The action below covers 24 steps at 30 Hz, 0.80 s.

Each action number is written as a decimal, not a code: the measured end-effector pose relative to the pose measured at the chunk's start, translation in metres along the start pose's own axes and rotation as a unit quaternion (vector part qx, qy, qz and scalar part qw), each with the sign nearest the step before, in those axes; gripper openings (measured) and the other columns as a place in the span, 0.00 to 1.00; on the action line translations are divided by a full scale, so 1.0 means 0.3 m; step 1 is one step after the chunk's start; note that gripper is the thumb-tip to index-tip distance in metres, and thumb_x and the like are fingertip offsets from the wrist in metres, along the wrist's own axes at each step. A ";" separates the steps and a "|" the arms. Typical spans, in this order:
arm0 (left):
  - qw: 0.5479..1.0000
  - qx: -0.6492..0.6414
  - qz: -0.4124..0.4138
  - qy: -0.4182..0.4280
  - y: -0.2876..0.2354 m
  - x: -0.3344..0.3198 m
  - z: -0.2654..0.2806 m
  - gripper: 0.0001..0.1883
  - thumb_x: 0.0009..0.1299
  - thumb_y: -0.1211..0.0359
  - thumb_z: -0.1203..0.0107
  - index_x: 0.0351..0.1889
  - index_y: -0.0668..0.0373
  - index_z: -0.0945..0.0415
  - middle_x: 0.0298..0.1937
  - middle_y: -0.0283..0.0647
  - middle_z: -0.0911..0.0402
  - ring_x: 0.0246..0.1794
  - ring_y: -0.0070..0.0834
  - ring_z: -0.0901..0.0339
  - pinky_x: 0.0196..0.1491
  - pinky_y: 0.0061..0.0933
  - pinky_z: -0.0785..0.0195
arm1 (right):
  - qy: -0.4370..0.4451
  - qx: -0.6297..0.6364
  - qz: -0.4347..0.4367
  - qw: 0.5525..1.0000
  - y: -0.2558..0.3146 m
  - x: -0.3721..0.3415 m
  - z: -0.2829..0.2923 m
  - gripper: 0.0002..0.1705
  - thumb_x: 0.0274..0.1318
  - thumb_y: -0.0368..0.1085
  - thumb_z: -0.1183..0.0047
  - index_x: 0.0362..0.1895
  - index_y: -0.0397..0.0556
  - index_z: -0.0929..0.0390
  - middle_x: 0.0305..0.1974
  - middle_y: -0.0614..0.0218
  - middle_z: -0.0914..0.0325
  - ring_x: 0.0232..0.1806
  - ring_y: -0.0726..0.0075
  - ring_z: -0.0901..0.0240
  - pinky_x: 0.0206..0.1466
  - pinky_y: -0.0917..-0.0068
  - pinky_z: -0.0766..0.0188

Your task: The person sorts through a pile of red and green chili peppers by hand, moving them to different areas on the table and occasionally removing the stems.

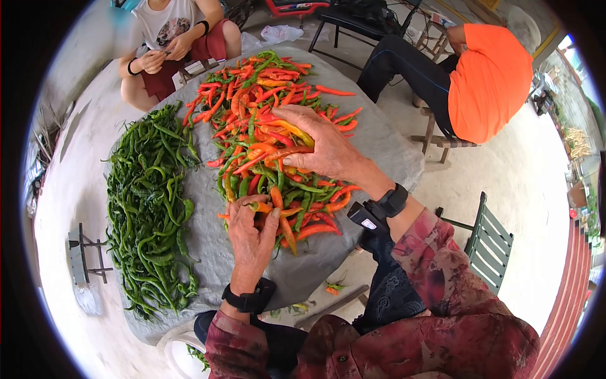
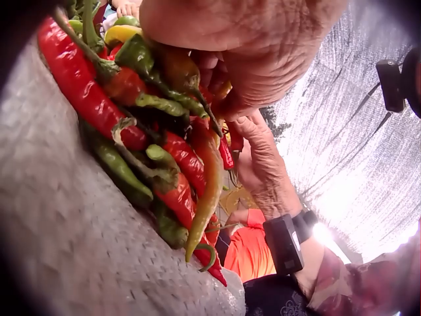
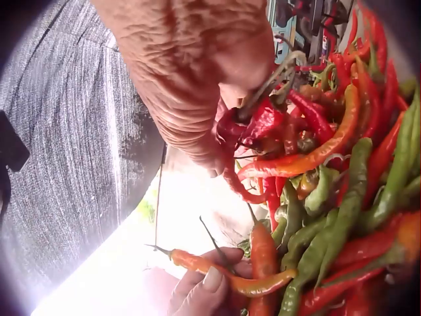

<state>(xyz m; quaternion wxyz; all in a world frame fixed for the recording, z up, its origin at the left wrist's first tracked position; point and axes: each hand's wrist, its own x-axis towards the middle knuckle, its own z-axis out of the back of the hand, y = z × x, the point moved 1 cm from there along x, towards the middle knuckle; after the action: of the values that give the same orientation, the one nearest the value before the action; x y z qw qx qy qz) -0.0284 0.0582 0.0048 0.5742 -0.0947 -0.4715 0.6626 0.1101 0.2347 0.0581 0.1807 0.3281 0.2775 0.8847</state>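
Note:
Red, orange and green peppers (image 1: 259, 95) lie heaped on a grey cloth (image 1: 208, 189). At the near side of the heap my left hand (image 1: 249, 237) pinches an orange-yellow pepper (image 3: 253, 284) between thumb and fingers. Farther up and to the right, my right hand (image 1: 325, 148) curls over several red and orange peppers, its thumb below an orange-red one (image 1: 287, 153). In the right wrist view, red peppers (image 3: 263, 122) show beside the fingers of the right hand (image 3: 191, 85). The left wrist view shows the left hand (image 2: 250, 52) over the peppers, its fingertips partly hidden.
A long pile of green peppers (image 1: 148, 215) lies at the left of the cloth. Two people sit beyond the heap, one in a white shirt (image 1: 167, 25), one in an orange shirt (image 1: 492, 82). A green chair (image 1: 489, 243) stands at the right, a small stool (image 1: 79, 256) at the left.

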 end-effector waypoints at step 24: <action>0.998 0.048 -0.030 0.004 0.025 -0.003 -0.004 0.17 0.70 0.62 0.42 0.52 0.61 0.25 0.42 0.42 0.27 0.44 0.38 0.28 0.48 0.39 0.35 | 0.099 -0.141 -0.195 0.965 -0.132 -0.122 0.057 0.19 0.50 0.31 0.44 0.48 0.44 0.26 0.38 0.56 0.20 0.41 0.51 0.22 0.47 0.58 0.27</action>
<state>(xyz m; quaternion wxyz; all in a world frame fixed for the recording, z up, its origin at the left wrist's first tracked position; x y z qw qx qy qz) -0.0324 0.0586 -0.0017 0.5993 -0.0554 -0.4401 0.6664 0.1534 0.2537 0.0272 0.3661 0.1496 0.2254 0.8904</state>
